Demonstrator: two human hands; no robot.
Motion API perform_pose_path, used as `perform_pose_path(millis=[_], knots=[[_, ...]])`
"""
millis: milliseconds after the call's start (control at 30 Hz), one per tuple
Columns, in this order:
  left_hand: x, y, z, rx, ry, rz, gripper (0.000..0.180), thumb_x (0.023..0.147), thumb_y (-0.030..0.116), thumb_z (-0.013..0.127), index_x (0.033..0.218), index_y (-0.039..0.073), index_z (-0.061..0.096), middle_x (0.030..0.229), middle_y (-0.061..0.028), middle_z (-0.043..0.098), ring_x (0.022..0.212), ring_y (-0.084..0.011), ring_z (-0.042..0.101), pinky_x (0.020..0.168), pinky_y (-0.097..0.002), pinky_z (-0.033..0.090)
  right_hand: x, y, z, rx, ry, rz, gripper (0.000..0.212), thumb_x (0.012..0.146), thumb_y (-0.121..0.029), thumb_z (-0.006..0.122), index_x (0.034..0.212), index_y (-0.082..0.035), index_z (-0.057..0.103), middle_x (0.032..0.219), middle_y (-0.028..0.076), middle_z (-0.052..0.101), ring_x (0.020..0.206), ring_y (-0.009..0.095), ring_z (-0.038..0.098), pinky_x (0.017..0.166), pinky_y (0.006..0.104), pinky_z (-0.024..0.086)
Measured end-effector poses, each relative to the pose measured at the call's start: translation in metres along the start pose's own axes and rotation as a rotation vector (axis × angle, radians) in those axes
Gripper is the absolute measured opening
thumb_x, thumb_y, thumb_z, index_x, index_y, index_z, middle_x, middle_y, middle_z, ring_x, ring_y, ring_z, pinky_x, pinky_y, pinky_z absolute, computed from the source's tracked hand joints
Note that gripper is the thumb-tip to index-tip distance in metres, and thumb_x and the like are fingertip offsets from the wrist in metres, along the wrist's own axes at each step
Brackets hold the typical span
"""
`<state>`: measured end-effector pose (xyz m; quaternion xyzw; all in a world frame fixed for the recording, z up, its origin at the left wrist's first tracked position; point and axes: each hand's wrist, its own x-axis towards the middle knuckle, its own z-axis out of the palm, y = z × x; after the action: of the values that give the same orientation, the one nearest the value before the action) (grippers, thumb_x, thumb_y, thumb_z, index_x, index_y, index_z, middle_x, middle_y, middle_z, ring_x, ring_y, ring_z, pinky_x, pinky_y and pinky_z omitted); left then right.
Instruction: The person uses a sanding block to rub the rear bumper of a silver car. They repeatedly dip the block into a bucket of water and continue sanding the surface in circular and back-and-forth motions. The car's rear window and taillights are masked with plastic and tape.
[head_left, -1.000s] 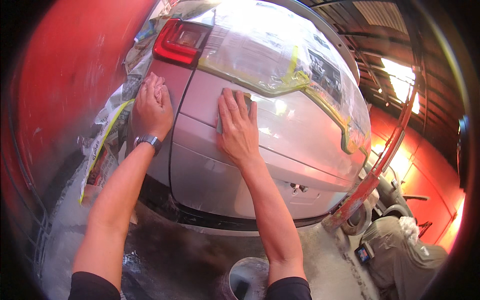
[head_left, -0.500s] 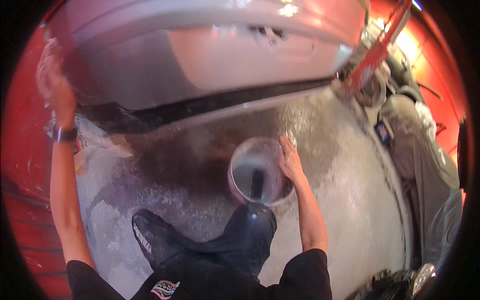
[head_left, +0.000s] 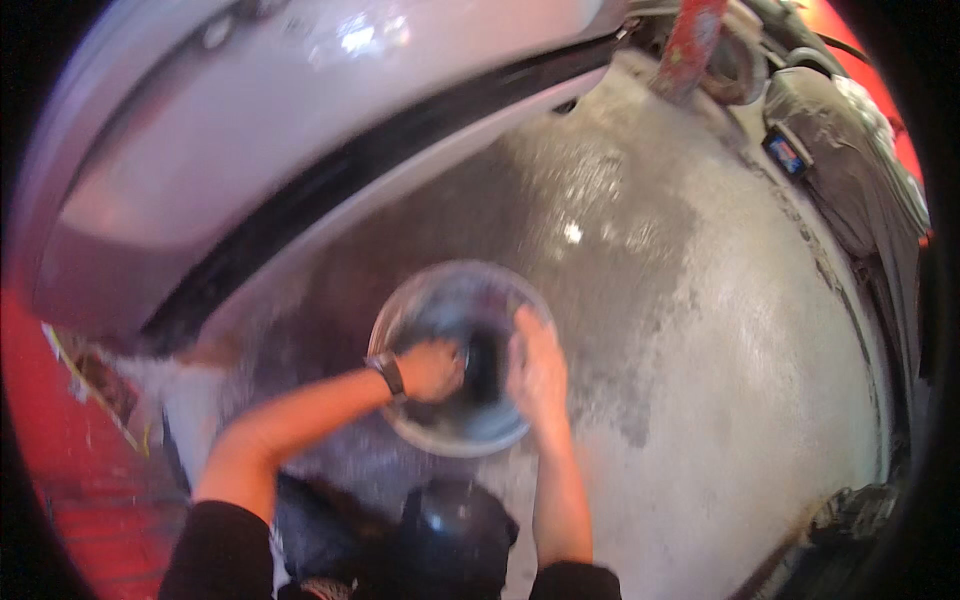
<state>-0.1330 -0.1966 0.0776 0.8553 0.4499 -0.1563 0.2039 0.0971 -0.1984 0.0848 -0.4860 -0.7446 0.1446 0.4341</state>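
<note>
A round, pale-rimmed bucket [head_left: 462, 447] stands on the wet floor in front of me, with murky liquid and a dark shape inside. My left hand [head_left: 432, 370], with a dark band at its wrist, reaches over the near left rim into the bucket. Its fingers look curled, but blur hides what they hold, if anything. On the right side of the bucket is my right hand [head_left: 538, 365], its fingers stretched out over the rim and opening. I see nothing gripped in it.
A light-coloured vehicle body panel [head_left: 230, 150] with a black lower strip [head_left: 330, 175] curves across the upper left. A red post [head_left: 690, 45] stands behind. Grey-brown fabric [head_left: 835, 170] and a small dark device [head_left: 787, 152] lie at right. Torn paper-like material [head_left: 110, 395] is at left.
My left hand has come down from the panel's left edge, where it held a pale cloth, into the bucket. The right hand stays at the bucket's right side. The view has shifted.
</note>
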Motion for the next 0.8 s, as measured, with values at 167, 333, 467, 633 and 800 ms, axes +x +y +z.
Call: perform_pose_path(millis=[167, 333, 467, 633, 800], knots=[[0.116, -0.065, 0.112, 0.021, -0.186, -0.325, 0.063, 0.102, 0.039, 0.059, 0.156, 0.007, 0.051, 0.154, -0.0305, 0.047, 0.141, -0.0486, 0.050, 0.117, -0.0590, 0.042, 0.004, 0.005, 0.000, -0.024, -0.023, 0.060, 0.037, 0.097, -0.007, 0.070, 0.133, 0.002, 0.066, 0.132, 0.025, 0.071, 0.124, 0.043, 0.068, 0.110, 0.0506, 0.052], [0.125, -0.057, 0.214, 0.109, -0.371, -0.377, 0.059, 0.100, 0.038, 0.061, 0.149, 0.006, 0.054, 0.148, -0.0257, 0.053, 0.134, -0.0437, 0.055, 0.111, -0.0554, 0.046, 0.005, 0.007, 0.000, 0.040, -0.106, 0.057, 0.037, 0.098, -0.010, 0.070, 0.131, 0.007, 0.063, 0.135, 0.029, 0.069, 0.126, 0.044, 0.066, 0.109, 0.0501, 0.052], [0.116, -0.058, 0.198, 0.008, -0.455, -0.379, 0.052, 0.100, 0.036, 0.061, 0.141, 0.006, 0.059, 0.138, -0.0213, 0.061, 0.125, -0.0389, 0.062, 0.104, -0.0520, 0.052, 0.008, 0.003, -0.006, 0.058, -0.172, 0.108, 0.037, 0.103, -0.009, 0.064, 0.136, 0.007, 0.062, 0.135, 0.028, 0.069, 0.126, 0.041, 0.068, 0.110, 0.0484, 0.051], [0.100, -0.065, 0.073, -0.142, -0.528, -0.319, 0.044, 0.099, 0.034, 0.060, 0.131, 0.005, 0.067, 0.125, -0.0158, 0.072, 0.114, -0.0329, 0.071, 0.095, -0.0477, 0.059, 0.005, 0.008, -0.003, 0.166, -0.153, 0.218, 0.045, 0.110, -0.030, 0.054, 0.143, -0.001, 0.065, 0.144, 0.023, 0.066, 0.137, 0.040, 0.059, 0.120, 0.0487, 0.041], [-0.027, -0.015, -0.132, -0.713, -0.094, -0.178, 0.030, 0.099, 0.023, 0.058, 0.117, 0.003, 0.070, 0.108, -0.0104, 0.077, 0.097, -0.0224, 0.075, 0.081, -0.0405, 0.062, 0.002, 0.004, -0.006, 0.058, -0.178, 0.150, 0.044, 0.110, -0.028, 0.051, 0.140, -0.001, 0.067, 0.137, 0.022, 0.070, 0.127, 0.042, 0.063, 0.113, 0.0510, 0.047]])
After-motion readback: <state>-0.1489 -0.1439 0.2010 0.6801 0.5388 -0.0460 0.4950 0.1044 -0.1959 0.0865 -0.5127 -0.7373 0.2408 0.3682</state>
